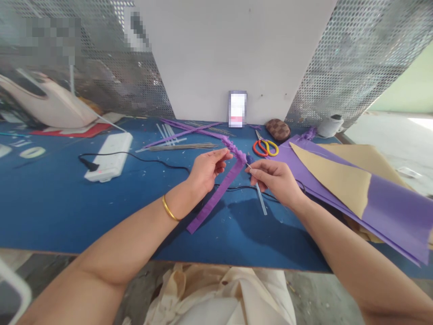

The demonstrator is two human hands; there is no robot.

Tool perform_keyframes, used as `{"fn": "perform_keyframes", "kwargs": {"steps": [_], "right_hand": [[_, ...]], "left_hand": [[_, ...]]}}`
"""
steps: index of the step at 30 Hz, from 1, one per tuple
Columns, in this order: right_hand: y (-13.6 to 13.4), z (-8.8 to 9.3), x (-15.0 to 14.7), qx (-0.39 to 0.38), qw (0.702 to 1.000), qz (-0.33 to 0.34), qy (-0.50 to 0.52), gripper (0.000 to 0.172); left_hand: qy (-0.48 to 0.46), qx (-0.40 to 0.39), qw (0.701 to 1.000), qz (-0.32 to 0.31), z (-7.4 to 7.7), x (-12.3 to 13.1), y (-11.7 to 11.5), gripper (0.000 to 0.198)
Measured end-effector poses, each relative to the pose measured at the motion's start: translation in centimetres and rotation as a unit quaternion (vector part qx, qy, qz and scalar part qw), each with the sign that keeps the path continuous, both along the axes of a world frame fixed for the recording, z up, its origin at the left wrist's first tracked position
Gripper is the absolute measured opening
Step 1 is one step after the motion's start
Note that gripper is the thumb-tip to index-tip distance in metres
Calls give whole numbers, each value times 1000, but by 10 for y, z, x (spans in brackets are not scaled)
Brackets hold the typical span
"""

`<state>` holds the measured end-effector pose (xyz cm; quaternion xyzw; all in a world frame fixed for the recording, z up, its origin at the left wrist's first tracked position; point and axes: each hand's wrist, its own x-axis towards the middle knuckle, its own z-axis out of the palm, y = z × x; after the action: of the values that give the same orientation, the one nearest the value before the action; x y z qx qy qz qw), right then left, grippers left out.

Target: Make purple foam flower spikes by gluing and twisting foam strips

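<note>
A purple crepe-like paper strip point(218, 197) is in front of me, its far part gathered into ruffles and its flat tail slanting down toward the table's near edge. My left hand point(208, 170) pinches the ruffled part between thumb and fingers. At the strip's right end, my right hand point(275, 178) is closed on a thin pale wire that meets the ruffles. Behind the right hand's fingers lies a translucent glue stick point(261, 201). Close by, a dark blue object point(249, 159) shows only in part, so its kind is unclear.
Scissors point(265, 148) and a checkered pouch point(278, 129) lie beyond my right hand. Purple and tan sheets point(324, 176) cover the right side. Thin wires point(184, 146) and more glue sticks point(168, 135) lie behind. A black cable runs from a white power strip point(110, 158). A phone point(237, 109) leans against the panel.
</note>
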<state>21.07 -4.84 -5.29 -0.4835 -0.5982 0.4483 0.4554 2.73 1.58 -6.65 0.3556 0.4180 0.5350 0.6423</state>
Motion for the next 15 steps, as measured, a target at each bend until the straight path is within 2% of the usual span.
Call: {"fn": "perform_keyframes", "kwargs": {"steps": [9, 10, 12, 15], "right_hand": [[-1, -1, 0, -2, 1000, 1, -6, 19], [-1, -1, 0, 0, 1000, -2, -9, 19], [-1, -1, 0, 9, 1000, -8, -17, 18], [-2, -1, -1, 37, 998, -26, -35, 17]], "left_hand": [[38, 62, 996, 50, 1, 0, 1, 40], [42, 67, 995, 58, 0, -1, 2, 35], [31, 70, 995, 56, -2, -1, 4, 12], [18, 88, 994, 65, -5, -1, 6, 46]]}}
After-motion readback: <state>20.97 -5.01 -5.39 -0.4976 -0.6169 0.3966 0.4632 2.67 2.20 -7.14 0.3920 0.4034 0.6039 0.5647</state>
